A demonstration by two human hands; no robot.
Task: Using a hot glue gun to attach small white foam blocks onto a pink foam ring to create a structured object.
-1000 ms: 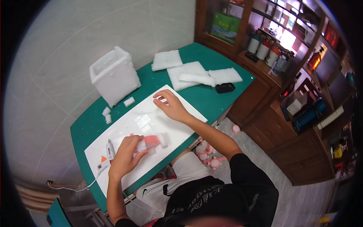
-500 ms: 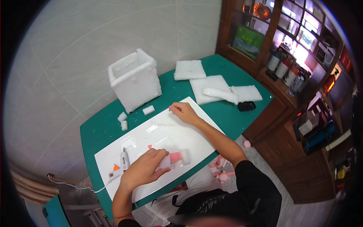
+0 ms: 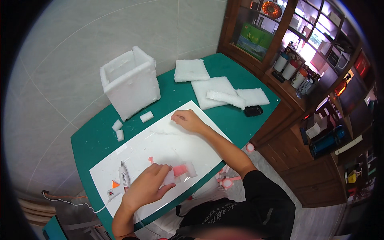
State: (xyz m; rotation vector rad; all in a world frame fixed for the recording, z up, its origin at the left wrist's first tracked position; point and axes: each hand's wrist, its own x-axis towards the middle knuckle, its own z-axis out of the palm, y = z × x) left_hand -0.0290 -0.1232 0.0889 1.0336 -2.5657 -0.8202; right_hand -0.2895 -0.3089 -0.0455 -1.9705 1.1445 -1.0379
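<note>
- Resting by the white glue gun (image 3: 124,176), the left hand (image 3: 146,188) still lies half curled on a small white and pink foam piece (image 3: 182,171) on the big white sheet (image 3: 160,148).
- The right hand (image 3: 188,120), fingers bent, has slid back and presses the sheet's far edge; I cannot tell if it holds anything.

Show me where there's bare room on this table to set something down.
Free: the white rectangular board between the right hand and left hand, and the green tabletop right of the board. Crowded: the far edge with flat white foam slabs and the open white foam box.
</note>
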